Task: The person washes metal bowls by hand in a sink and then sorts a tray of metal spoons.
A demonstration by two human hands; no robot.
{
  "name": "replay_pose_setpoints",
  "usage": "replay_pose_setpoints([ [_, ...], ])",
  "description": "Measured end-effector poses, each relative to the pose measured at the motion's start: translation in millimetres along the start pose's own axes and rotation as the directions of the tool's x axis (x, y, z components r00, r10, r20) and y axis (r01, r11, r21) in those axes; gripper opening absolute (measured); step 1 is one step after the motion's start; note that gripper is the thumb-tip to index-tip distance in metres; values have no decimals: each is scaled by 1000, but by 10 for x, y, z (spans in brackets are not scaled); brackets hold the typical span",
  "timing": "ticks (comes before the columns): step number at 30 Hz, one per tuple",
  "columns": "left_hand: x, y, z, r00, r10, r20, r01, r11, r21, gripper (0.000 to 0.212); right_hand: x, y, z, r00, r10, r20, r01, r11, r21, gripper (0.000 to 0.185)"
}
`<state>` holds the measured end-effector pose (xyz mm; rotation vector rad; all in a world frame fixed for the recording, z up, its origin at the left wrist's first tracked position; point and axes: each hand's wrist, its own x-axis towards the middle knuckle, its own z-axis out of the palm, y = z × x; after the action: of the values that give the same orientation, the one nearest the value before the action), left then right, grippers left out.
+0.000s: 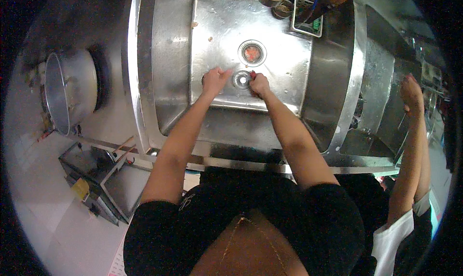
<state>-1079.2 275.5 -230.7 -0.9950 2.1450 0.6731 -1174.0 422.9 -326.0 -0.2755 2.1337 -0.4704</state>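
Both my hands are low inside a stainless steel sink basin (224,19). Between them sits a small round shiny metal object (241,80), perhaps a lid or strainer. My left hand (216,81) is at its left, with the fingers blurred; whether it holds anything cannot be told. My right hand (259,84) is closed at its right side, around a small dark red thing (253,74) that mostly hides in the fingers. Just beyond the metal object is the drain (252,53), with orange-red scraps in its strainer.
A white-rimmed plastic basket (307,33) and metal containers (283,9) stand in the basin's far right corner. Small food bits (210,39) lie on its floor. A large metal pot (77,88) is at left. Another person's arm (414,131) reaches over the neighbouring sink (379,84) at right.
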Motion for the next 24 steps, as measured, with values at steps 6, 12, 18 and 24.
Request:
replay_pose_setpoints([
  [6, -81, 344, 82, 988, 150, 42, 38, 32, -999, 26, -534, -647, -502, 927, -298, 227, 237, 936, 261, 21],
  [12, -125, 494, -229, 995, -8, -102, -101, -270, -958, 41, -983, -849, -543, 732, -576, -364, 654, 744, 135, 20],
  [18, -501, 484, -380, 966, 247, 70, 194, -523, -830, 58, -1333, -1166, -785, 425, -810, -405, 845, 515, -144, 19],
  [24, -526, 503, -406, 981, 161, -110, -31, -429, -903, 57, -1504, -967, -783, 420, -858, -296, 747, 512, -424, 13],
])
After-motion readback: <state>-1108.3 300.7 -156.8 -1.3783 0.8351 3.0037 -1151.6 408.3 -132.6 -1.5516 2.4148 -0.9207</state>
